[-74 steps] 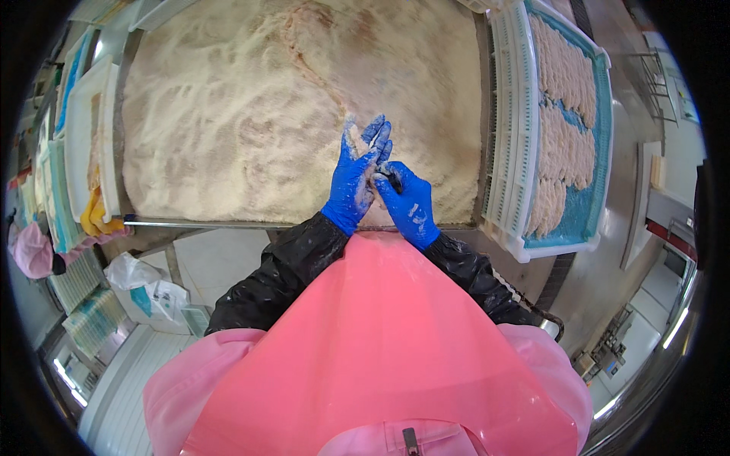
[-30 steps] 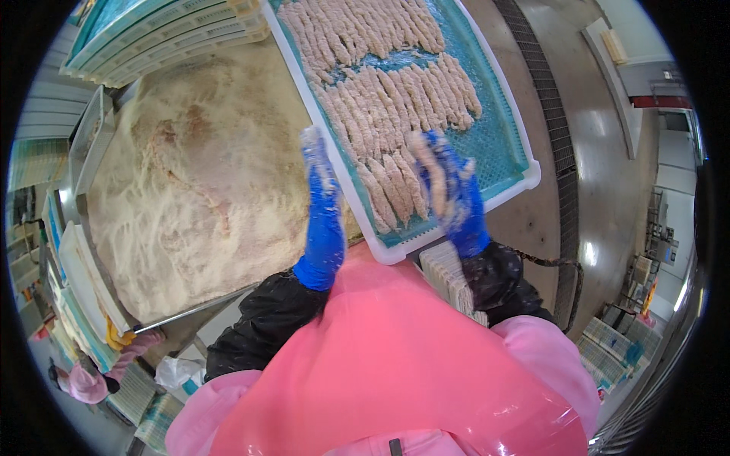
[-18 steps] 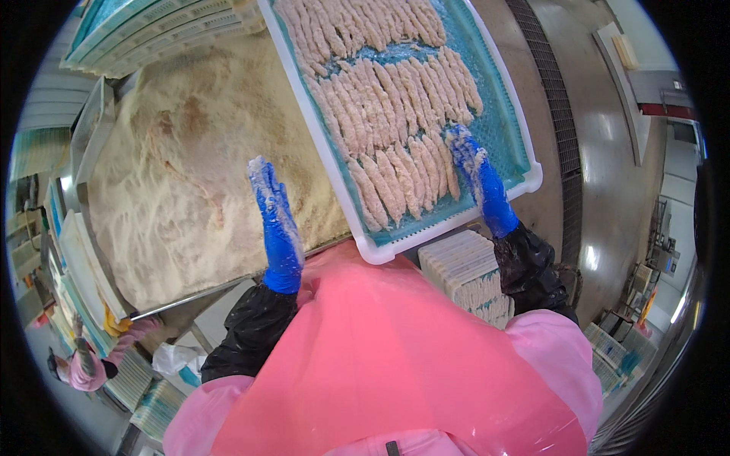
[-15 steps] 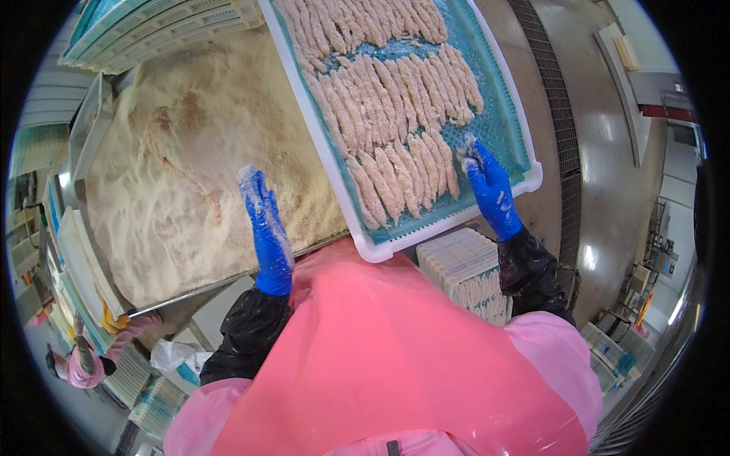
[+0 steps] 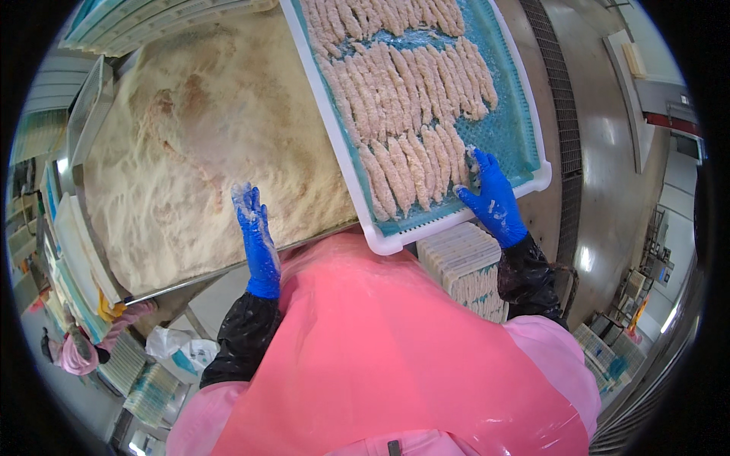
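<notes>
Breaded strips (image 5: 403, 99) are laid in a blue tray (image 5: 525, 133) with a white rim, long axes running roughly toward the person, in three rows; the individual count cannot be told. The right hand (image 5: 490, 194) is placed at the near right end of the nearest row, fingers curled on the last strip, so the strips lie up and left of this grip. The left hand (image 5: 255, 228), fingers spread and holding nothing, is held over the crumb bed (image 5: 198, 144), well apart from the tray. One tray and two blue-gloved hands are counted. A stack of trays (image 5: 464, 266) is seen below.
</notes>
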A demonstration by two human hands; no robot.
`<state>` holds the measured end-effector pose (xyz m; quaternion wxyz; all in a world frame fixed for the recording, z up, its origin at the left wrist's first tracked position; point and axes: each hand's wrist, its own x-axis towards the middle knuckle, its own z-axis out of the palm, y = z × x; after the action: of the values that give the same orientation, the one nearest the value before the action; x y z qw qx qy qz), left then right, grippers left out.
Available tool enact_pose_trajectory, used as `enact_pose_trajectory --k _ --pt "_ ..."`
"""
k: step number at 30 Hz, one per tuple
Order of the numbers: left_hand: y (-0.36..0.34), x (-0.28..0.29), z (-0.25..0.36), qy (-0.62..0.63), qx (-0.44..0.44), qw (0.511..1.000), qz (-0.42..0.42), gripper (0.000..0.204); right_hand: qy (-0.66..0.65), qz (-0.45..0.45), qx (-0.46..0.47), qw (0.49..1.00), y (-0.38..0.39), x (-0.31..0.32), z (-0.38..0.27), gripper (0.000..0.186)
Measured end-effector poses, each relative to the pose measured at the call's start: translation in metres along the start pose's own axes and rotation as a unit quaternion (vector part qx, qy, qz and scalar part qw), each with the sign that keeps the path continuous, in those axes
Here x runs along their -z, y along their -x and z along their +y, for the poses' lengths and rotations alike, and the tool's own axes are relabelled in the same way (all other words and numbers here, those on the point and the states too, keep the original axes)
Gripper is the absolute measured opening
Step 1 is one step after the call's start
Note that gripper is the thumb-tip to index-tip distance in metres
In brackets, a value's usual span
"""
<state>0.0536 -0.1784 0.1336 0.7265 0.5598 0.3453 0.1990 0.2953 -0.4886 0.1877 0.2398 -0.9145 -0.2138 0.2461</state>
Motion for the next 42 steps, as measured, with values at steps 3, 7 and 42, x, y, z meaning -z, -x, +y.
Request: enact_pose_trajectory --k 3,7,42 --pt "-0.003 0.028 -0.017 -0.038 -0.023 0.999 0.014 0.063 0.107 0.063 0.067 0.99 0.004 -0.003 -0.004 0.07" --pt "-0.013 0.104 -0.061 -0.198 -0.096 0.973 0.067 0.064 0.011 0.161 0.095 0.982 0.01 -0.02 -0.076 0.048" --pt "-0.075 0.23 -0.059 -0.416 -0.215 0.869 -0.162 0.031 -0.299 -0.05 0.116 0.946 -0.196 -0.378 -0.278 0.036"
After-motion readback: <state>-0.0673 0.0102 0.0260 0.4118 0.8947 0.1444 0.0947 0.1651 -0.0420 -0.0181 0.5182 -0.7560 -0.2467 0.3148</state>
